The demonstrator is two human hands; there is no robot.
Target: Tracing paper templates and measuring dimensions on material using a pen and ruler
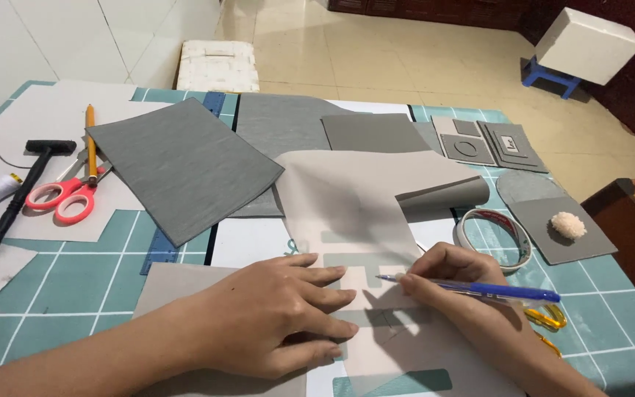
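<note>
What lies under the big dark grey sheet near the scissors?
The dark grey sheet rests on a blue ruler, which pokes out at both ends, and overlaps pale paper and another grey sheet. The ruler's middle and the mat beneath are covered.

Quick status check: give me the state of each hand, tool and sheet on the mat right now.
left hand: flat, fingers spread, pressing the pale sheet
right hand: gripping the blue pen, tip on the sheet
pale sheet: far corner curled over
pink scissors: closed, lying flat
pencil: lying across the scissors
tape roll: lying flat
black hammer: lying flat
dark grey sheet: flat, unrolled
yellow scissors: mostly hidden under the right hand
</note>
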